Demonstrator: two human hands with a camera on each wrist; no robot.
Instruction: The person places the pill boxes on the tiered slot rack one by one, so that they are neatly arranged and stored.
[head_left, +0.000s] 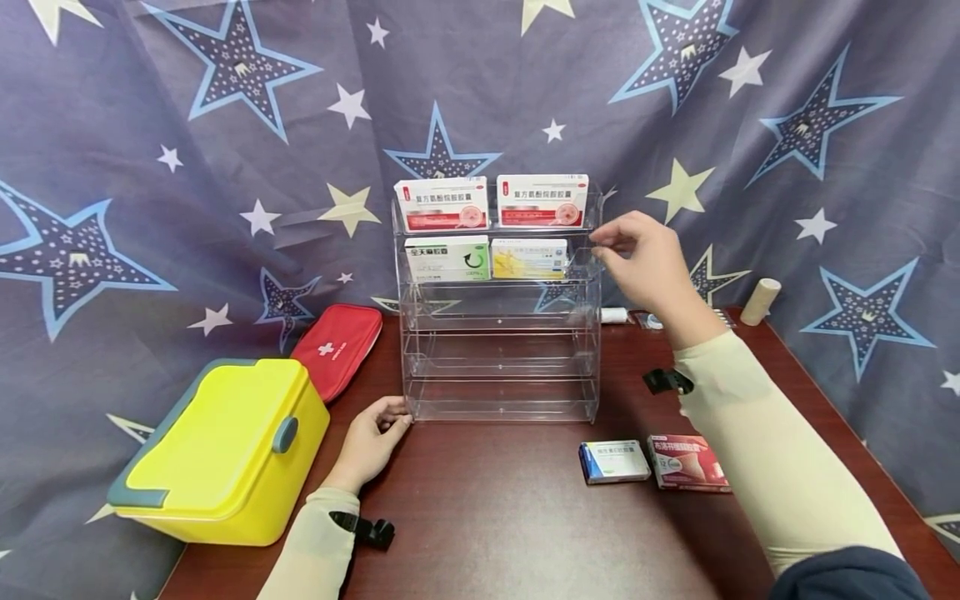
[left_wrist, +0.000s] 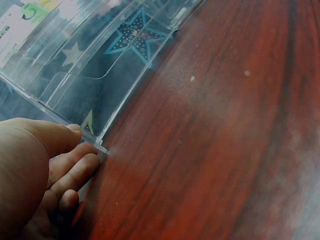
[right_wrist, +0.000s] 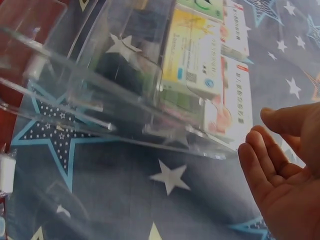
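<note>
A clear acrylic display rack (head_left: 498, 409) with several tiers stands on the table. Two red-and-white medicine boxes (head_left: 543, 201) fill its top tier. One tier below are a green-and-white medicine box (head_left: 447, 259) and a yellow-and-white medicine box (head_left: 529, 259). My left hand (head_left: 371, 442) touches the rack's lower left corner from outside, its fingers relaxed. Beside the rack's upper right edge, my right hand (head_left: 647, 258) is raised with loosely bent fingers. The right wrist view shows nothing held in that hand (right_wrist: 285, 170); whether its fingertips touch the rack, I cannot tell.
A blue-and-white medicine box (head_left: 615, 462) and a red medicine box (head_left: 688, 463) lie at the right. Left stand a yellow lidded case (head_left: 225, 433) and a red first-aid pouch (head_left: 339, 350). A beige roll (head_left: 761, 302) stands near the star-patterned curtain (head_left: 480, 75).
</note>
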